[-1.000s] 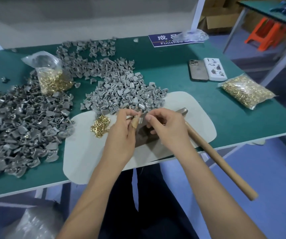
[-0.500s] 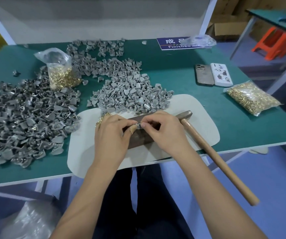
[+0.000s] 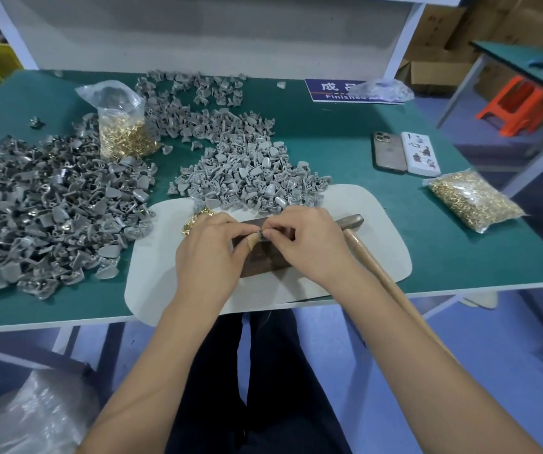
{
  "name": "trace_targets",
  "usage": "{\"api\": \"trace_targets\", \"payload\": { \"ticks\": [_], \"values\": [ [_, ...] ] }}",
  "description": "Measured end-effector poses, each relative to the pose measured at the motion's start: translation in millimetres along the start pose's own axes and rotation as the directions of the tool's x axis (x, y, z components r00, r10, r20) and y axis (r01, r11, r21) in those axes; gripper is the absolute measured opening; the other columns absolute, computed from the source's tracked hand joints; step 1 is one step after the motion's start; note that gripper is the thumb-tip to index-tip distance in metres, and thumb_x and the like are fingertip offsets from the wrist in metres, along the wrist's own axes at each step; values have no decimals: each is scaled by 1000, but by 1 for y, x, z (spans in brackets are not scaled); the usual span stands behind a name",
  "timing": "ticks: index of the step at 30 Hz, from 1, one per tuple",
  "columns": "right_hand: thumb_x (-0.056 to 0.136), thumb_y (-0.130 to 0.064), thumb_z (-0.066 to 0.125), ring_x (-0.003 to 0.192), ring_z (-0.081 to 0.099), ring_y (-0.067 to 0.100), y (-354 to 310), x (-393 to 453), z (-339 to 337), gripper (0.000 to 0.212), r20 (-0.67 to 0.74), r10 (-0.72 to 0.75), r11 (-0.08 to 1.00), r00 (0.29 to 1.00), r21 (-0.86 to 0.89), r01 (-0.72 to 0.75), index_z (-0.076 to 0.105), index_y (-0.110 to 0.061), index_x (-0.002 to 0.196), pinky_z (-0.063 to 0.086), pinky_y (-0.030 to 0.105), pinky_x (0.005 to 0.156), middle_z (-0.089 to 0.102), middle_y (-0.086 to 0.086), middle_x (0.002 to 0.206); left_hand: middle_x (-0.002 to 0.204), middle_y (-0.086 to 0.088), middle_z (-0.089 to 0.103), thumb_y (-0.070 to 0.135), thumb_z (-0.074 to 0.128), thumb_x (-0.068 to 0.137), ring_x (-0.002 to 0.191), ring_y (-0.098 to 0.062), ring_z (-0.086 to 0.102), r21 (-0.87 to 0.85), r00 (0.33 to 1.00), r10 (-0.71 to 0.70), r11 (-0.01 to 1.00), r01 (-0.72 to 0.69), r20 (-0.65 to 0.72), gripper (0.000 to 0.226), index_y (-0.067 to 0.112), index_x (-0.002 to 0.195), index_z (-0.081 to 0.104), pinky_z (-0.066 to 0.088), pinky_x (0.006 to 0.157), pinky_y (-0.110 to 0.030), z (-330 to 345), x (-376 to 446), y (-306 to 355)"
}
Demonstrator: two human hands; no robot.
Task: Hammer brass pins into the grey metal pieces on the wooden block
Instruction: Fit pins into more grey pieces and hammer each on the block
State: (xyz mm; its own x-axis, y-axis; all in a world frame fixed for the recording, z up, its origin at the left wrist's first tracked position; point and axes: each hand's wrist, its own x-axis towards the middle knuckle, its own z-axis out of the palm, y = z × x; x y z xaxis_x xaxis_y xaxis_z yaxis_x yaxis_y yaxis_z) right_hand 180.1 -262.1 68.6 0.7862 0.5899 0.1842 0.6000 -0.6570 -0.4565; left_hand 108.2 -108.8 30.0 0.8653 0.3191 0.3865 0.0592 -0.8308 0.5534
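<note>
Wooden block (image 3: 265, 258) mostly hidden under left hand (image 3: 209, 253) and right hand (image 3: 309, 245), both pinching a barely visible grey piece (image 3: 261, 233); hammer (image 3: 355, 224) at 3 o'clock.

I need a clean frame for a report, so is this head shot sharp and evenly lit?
Head view: soft, even light; wide-angle bending curves the table edge; hands fairly sharp; the part they pinch is too small to read; corners blur.

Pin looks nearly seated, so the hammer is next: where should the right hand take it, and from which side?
Grip the hammer on its wooden handle, coming down from above on the right. Its metal head lies on the white mat beside the wooden block, and the handle runs back toward the person past the table edge, under the right hand.
</note>
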Motion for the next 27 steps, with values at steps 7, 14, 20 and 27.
{"api": "trace_targets", "payload": {
  "ticks": [7,14,20,27],
  "values": [
    [100,-23,56,103,63,28,-23,11,-8,19,91,-25,944,996,-324,53,75,-24,101,48,32,78,67,3,103,83,12,60,29,76,87,91,-20,54,29,1000,26,999,-25,-18,14,37,99,78,50,62,-38,0,0,2],
    [90,-4,58,102,60,29,-41,12,-8,16,136,-43,896,990,-432,99,68,-12,100,37,32,68,56,5,91,80,8,60,12,72,86,88,-25,54,72,999,40,997,-39,-15,22,32,92,79,47,57,-38,2,-2,2],
    [99,-20,56,94,63,31,-25,10,-9,20,131,43,962,990,-273,-5,75,-15,96,53,37,81,69,10,95,85,18,55,29,76,86,95,-16,51,18,999,45,999,-46,26,18,37,101,72,43,65,-33,-1,4,0],
    [95,-17,61,83,60,30,-16,7,-5,18,77,102,991,992,-98,-94,74,-12,84,49,38,75,68,11,81,87,15,61,36,71,89,98,-16,52,54,999,31,998,-32,30,9,36,98,72,45,68,-32,-3,7,3]
  ]
}}
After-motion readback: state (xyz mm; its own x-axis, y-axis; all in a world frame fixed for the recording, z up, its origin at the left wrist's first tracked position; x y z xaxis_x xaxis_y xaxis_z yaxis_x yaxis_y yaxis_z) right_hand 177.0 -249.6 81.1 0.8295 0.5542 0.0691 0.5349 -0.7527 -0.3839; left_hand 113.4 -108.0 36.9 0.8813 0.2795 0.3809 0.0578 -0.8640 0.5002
